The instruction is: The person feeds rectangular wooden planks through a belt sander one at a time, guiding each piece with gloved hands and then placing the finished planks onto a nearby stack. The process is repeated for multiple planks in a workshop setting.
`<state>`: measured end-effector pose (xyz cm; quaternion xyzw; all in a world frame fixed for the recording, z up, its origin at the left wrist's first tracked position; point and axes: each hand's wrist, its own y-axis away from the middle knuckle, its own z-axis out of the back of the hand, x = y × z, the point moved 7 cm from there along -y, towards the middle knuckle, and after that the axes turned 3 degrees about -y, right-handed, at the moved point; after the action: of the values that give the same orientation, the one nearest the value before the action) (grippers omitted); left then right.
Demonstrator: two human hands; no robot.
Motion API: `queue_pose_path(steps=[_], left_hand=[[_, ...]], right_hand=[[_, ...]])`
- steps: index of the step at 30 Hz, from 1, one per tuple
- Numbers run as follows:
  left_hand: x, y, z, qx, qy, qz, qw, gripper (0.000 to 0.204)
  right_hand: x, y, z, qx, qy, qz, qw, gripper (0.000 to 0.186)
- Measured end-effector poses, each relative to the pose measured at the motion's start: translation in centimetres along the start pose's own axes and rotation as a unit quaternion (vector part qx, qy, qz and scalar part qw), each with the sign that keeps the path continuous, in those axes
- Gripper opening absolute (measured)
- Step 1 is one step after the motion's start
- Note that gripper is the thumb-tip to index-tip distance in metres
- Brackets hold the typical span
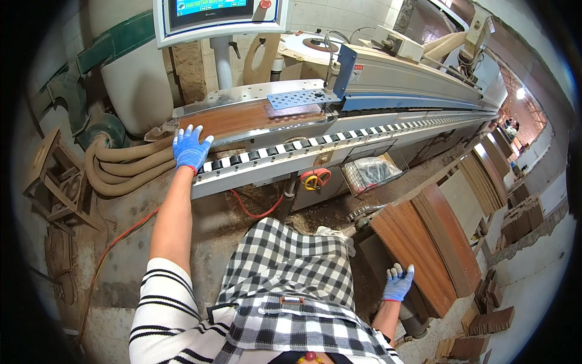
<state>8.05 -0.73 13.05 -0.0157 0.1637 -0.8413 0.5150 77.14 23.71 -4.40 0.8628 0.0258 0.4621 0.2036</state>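
My left hand, in a blue glove, lies with fingers spread on the left end of a brown wood-grain board on the machine's infeed table, just behind a strip of black rollers. A perforated blue plate sits over the board's right part. My right hand, also gloved in blue, is low at the right with fingers apart and slightly bent, holding nothing, beside a stack of wood-grain boards. Whether it touches them I cannot tell.
A control screen stands behind the machine. Hoses and a wooden stool are at the left. A wire basket and yellow-handled tool hang below the rollers. More board stacks line the right. People are far back.
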Motion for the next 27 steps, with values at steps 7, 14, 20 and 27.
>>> queue_pose_path(steps=[7,14,20,27], left_hand=[[2.4,0.3,-0.6,-0.009,0.042,0.012,0.999,0.057],[3.3,1.3,0.6,0.007,0.093,0.087,0.992,0.059],[3.5,1.3,0.6,-0.007,0.095,0.082,0.992,0.059],[4.2,1.1,0.1,-0.015,0.125,0.070,0.990,0.056]], right_hand=[[0.5,0.7,-0.1,-0.017,-0.028,-0.002,0.999,0.052],[0.3,0.5,0.3,-0.013,-0.040,-0.015,0.999,0.055],[0.3,0.0,0.9,-0.001,-0.045,-0.034,0.998,0.060],[1.2,0.5,2.0,-0.025,-0.053,-0.025,0.998,0.064]])
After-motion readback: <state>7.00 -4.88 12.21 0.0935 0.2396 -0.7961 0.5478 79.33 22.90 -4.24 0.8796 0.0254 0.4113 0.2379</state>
